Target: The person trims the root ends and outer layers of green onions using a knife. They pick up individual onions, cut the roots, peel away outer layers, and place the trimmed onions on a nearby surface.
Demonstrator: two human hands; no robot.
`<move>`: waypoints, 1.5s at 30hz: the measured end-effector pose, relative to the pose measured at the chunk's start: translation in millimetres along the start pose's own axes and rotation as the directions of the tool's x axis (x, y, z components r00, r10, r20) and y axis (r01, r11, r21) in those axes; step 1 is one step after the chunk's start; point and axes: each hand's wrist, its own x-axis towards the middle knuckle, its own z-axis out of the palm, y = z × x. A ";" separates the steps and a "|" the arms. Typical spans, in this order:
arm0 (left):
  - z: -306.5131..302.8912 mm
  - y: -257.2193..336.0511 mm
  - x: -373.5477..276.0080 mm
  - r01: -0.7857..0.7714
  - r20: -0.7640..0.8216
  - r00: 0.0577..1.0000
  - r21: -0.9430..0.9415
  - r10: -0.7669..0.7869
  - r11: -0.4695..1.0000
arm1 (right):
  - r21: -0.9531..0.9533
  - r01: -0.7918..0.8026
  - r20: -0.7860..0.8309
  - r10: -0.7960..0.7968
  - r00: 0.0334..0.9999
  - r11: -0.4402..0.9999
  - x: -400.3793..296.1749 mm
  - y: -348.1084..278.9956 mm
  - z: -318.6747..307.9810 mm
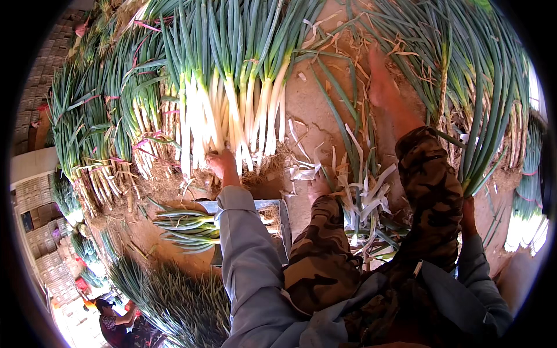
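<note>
My left hand has its fingers curled around the lower end of a white-stemmed Welsh onion. That stalk leans against a row of peeled Welsh onions with clean white stems, lying side by side with leaves pointing away from me. On my other side, my right hand is closed on a few Welsh onions, whose long green leaves fan upward past my knee. My knee and sleeve partly hide that hand, and the stem ends cannot be seen. Stripped onion skins are heaped between my legs.
At the right stand unpeeled onions with brown roots. Tied onion bundles line the left. A metal tray sits under my left arm, near loose onions. More onions and another person are at the lower left.
</note>
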 end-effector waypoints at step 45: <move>-12.8 -35.6 21.2 -0.387 0.240 0.873 -0.189 0.425 0.902 | -0.385 0.300 0.059 -0.301 0.952 0.873 -24.0 1.2 -0.9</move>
